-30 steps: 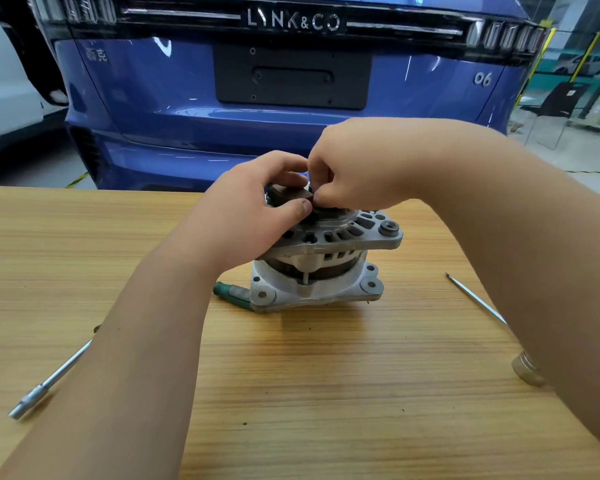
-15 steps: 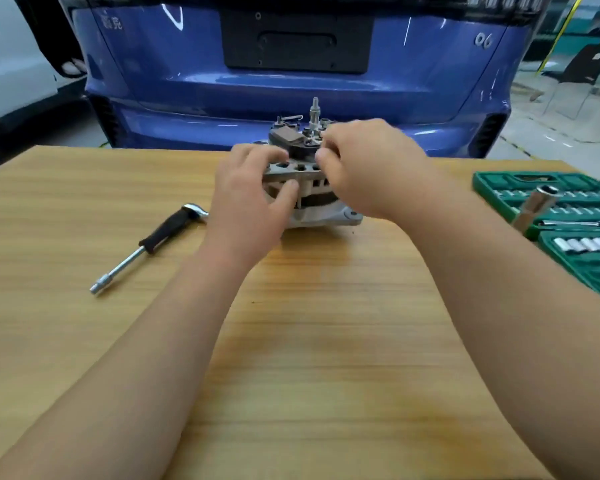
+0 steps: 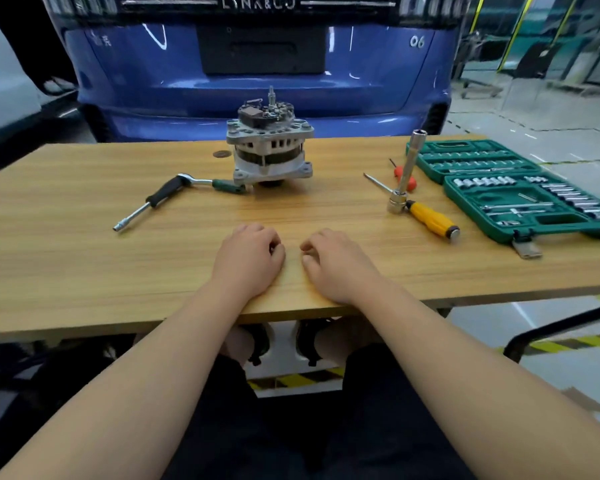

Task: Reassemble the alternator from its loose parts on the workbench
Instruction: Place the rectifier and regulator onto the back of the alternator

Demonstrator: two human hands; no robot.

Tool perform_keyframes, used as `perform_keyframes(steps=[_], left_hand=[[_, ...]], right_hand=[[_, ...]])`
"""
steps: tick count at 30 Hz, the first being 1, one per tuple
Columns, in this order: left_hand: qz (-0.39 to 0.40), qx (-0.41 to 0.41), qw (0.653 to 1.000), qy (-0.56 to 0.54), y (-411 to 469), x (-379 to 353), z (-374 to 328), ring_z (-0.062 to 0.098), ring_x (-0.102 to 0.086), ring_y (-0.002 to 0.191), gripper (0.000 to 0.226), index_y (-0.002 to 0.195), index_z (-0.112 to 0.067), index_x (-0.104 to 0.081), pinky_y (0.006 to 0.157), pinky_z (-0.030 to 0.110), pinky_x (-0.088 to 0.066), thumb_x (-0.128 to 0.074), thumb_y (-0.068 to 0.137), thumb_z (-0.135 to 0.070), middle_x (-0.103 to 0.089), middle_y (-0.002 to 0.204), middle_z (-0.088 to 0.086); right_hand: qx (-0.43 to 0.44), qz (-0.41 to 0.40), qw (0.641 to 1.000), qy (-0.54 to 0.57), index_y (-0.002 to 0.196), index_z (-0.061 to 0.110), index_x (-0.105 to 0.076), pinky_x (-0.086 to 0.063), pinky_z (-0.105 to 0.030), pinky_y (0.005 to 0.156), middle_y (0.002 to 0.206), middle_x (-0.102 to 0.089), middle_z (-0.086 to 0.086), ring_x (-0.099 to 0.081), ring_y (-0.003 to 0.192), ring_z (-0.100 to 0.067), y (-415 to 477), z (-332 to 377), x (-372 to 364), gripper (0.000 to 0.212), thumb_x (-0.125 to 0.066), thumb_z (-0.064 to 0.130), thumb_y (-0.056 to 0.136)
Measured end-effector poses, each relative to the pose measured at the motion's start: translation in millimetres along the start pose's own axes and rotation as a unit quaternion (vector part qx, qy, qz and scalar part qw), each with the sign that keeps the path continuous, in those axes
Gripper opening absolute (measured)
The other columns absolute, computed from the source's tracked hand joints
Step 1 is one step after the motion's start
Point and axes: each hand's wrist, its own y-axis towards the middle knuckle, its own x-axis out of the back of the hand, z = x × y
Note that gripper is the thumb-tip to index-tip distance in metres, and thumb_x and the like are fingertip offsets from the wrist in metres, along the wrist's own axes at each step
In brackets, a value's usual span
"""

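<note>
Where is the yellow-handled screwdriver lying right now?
In the head view the yellow-handled screwdriver lies on the workbench, right side, between the upright socket extension and the green socket case.

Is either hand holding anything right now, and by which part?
Nothing is held. The left hand and right hand rest loosely curled on the light wooden workbench, apart from the grey metal alternator.

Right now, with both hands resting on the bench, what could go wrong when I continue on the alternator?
1. The alternator stands upright on a narrow base with a green tool handle at its foot; pressing on top may rock it.
2. The long socket bar stands on end beside the yellow screwdriver; the right hand reaching for the socket case could knock it over.
3. A small dark disc lies behind the alternator and may be overlooked.
</note>
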Motion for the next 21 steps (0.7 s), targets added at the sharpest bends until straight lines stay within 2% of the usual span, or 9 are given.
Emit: perform_keyframes(steps=[4, 8, 11, 16, 21], left_hand=[[-0.001, 0.008, 1.0, 0.002, 2, -2, 1, 0.02, -0.051, 0.102, 0.023, 0.1, -0.022, -0.066, 0.087, 0.036, -0.044, -0.05, 0.092, -0.036, -0.06, 0.099, -0.003], [0.006, 0.024, 1.0, 0.01, 7, -4, -1, 0.016, -0.047, 0.093, 0.018, 0.092, -0.026, -0.063, 0.082, 0.034, -0.042, -0.05, 0.091, -0.039, -0.049, 0.087, -0.01], [0.006, 0.03, 0.999, 0.008, 12, -6, -3, 0.011, -0.042, 0.088, 0.016, 0.089, -0.03, -0.06, 0.08, 0.032, -0.044, -0.049, 0.091, -0.042, -0.048, 0.086, -0.013], [-0.007, 0.01, 1.0, -0.01, 27, -13, -10, 0.011, -0.047, 0.086, 0.017, 0.09, -0.028, -0.063, 0.077, 0.029, -0.045, -0.051, 0.091, -0.039, -0.053, 0.085, -0.011], [-0.022, -0.035, 0.999, -0.005, 62, -32, -30, 0.013, -0.046, 0.083, 0.018, 0.091, -0.025, -0.065, 0.069, 0.027, -0.036, -0.052, 0.091, -0.037, -0.049, 0.082, -0.012]], right_hand=[[-0.025, -0.029, 0.999, 0.019, 0.128, 0.022, -0.054, -0.041, -0.037, 0.102, 0.129, -0.054, 0.001, -0.047, 0.119, -0.019, 7, -4, -1, 0.037, -0.046, 0.035, 0.095], [-0.064, -0.078, 0.993, -0.055, 0.134, 0.021, -0.049, -0.039, -0.038, 0.1, 0.132, -0.051, 0.0, -0.045, 0.119, -0.02, 18, -23, 10, 0.041, -0.044, 0.032, 0.094], [-0.087, -0.066, 0.993, -0.055, 0.125, 0.022, -0.055, -0.042, -0.036, 0.095, 0.124, -0.056, 0.001, -0.049, 0.115, -0.019, 17, -44, 20, 0.033, -0.044, 0.03, 0.095], [-0.099, -0.081, 0.992, -0.017, 0.106, 0.025, -0.062, -0.047, -0.033, 0.087, 0.106, -0.062, 0.006, -0.053, 0.105, -0.016, 19, -52, 19, 0.021, -0.046, 0.031, 0.094], [-0.091, -0.07, 0.993, 0.016, 0.101, 0.025, -0.06, -0.045, -0.033, 0.084, 0.11, -0.063, 0.003, -0.056, 0.103, -0.021, 42, -61, 16, 0.019, -0.044, 0.031, 0.094]])
